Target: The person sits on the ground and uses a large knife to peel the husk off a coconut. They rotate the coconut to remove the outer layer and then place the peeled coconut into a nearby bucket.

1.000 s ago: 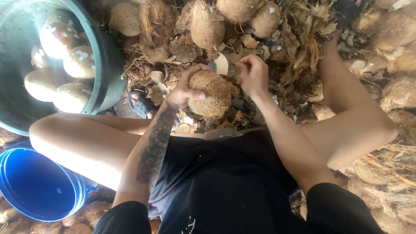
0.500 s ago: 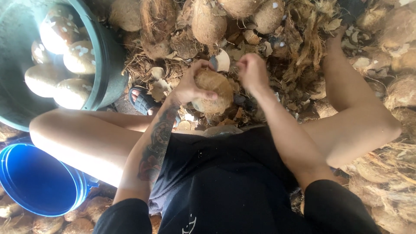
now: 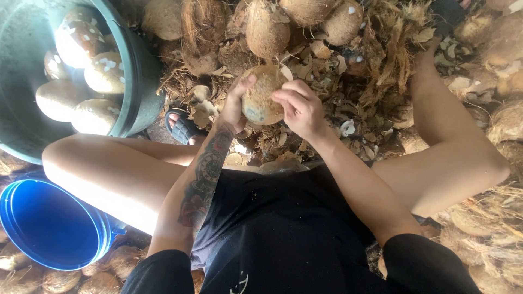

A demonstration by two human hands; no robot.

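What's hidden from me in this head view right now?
- Far side of the coconut: covered by the left hand and right hand.
- Any tool in the right hand: cannot tell.
- Green tub: cut off by the left edge.
- Blue bucket bottom: too dark.

The person is wearing a black shirt (image 3: 283, 228), black sandals (image 3: 182, 126), and showing a dark forearm tattoo (image 3: 204, 174)

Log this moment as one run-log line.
left hand: holds coconut | right hand: on coconut | green tub: peeled coconuts
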